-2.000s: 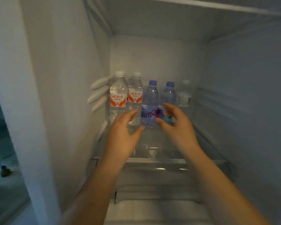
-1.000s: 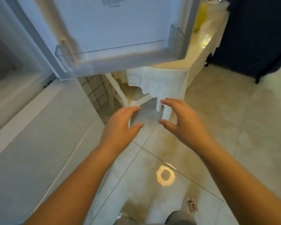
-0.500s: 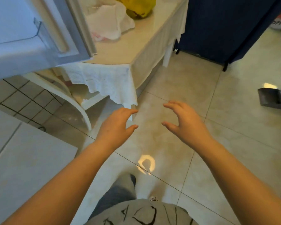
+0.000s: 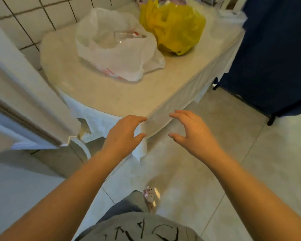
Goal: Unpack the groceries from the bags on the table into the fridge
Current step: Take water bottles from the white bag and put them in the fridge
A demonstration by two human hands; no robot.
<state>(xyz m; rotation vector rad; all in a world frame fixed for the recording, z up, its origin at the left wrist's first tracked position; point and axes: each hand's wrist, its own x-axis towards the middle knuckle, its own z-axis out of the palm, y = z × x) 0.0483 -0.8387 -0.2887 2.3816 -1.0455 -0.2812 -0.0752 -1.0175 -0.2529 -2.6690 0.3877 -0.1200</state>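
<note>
A white plastic bag (image 4: 118,49) with red print lies open on the table (image 4: 125,98), with clear packaging showing inside it. A yellow plastic bag (image 4: 175,26) sits right of it, further back. My left hand (image 4: 123,134) and my right hand (image 4: 191,131) hover empty in front of the table's near corner, fingers loosely spread, palms facing each other. Neither touches a bag. The open fridge door (image 4: 24,108) stands at the left.
A white lace cloth (image 4: 97,122) hangs over the table's edge. A dark blue fabric wardrobe (image 4: 274,54) stands at the right on thin legs. Tiled wall (image 4: 33,13) lies behind the table. Pale floor tiles (image 4: 250,171) spread to the right.
I have turned away from the fridge shelf with the water bottles toward the table. The bags have come fully into view. Both hands stay empty and raised, now near the table's corner.
</note>
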